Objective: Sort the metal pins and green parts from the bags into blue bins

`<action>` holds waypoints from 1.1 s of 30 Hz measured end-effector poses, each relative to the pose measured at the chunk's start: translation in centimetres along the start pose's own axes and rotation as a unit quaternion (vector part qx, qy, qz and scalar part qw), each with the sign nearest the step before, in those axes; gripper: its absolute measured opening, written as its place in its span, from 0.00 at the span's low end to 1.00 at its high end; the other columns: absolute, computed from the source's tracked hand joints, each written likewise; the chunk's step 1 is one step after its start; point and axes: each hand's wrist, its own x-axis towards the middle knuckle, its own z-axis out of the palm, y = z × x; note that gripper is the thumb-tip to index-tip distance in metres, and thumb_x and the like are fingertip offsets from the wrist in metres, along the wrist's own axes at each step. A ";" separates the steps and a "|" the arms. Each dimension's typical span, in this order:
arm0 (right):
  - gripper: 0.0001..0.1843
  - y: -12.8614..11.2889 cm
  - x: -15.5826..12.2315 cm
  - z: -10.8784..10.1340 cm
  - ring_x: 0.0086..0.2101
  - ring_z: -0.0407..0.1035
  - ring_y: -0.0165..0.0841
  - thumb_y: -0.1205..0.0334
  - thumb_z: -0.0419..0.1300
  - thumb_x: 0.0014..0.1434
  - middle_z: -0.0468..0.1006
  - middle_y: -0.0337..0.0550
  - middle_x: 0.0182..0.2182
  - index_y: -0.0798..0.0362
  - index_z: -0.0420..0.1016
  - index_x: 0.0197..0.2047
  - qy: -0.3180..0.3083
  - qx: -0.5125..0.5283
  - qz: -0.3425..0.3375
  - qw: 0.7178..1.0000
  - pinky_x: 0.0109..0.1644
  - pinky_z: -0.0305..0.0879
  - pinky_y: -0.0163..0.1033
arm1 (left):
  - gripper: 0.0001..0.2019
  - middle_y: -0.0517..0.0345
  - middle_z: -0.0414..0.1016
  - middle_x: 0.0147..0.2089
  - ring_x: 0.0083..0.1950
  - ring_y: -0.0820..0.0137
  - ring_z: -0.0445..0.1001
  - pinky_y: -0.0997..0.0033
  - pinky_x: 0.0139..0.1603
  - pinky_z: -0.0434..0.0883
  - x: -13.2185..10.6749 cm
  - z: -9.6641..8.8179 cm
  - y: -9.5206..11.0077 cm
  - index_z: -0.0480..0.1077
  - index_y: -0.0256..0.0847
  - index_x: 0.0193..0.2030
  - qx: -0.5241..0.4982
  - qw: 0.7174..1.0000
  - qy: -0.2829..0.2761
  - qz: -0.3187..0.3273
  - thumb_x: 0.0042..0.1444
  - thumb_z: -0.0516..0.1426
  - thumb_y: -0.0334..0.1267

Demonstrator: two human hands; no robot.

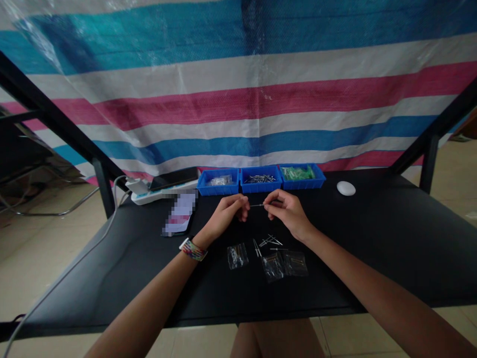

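A thin silvery pin that looks like a blind rivet (256, 205) spans the gap between my hands, lying nearly level above the black table. My left hand (228, 211) pinches one end of it with closed fingers. The other end sits between the thumb and fingertips of my right hand (287, 213). Closer to me lie several loose rivets (271, 241) in a scattered group. Beside them are small clear plastic bags, one on the left (237, 255), one in the middle (273, 266) and one on the right (295, 262), with thin metal pieces inside.
Behind my hands stand three blue bins: one with small clear packets (218, 191), one with metal rivets (261, 188), one with green and clear pieces (302, 185). A phone (181, 214) and a white power strip (164, 194) lie left, a white mouse (346, 188) right.
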 end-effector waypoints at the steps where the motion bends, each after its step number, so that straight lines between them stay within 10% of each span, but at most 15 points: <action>1: 0.12 0.0 0.0 0.0 0.24 0.70 0.28 0.58 0.72 0.51 0.77 0.37 0.30 0.52 0.75 0.33 0.000 -0.004 -0.002 1.000 0.28 0.69 0.37 | 0.22 0.58 0.72 0.25 0.27 0.72 0.71 0.72 0.30 0.68 0.0 0.0 -0.1 0.72 0.37 0.32 0.003 1.000 -0.002 -0.010 0.65 0.58 0.55; 33: 0.10 0.1 0.5 -0.3 0.22 0.69 0.29 0.58 0.71 0.51 0.74 0.35 0.22 0.52 0.76 0.31 0.016 0.028 0.039 0.999 0.28 0.67 0.36 | 0.17 0.68 0.69 0.27 0.26 0.75 0.70 0.75 0.30 0.66 0.1 0.2 -0.3 0.65 0.42 0.43 0.019 0.999 -0.018 0.046 0.57 0.68 0.42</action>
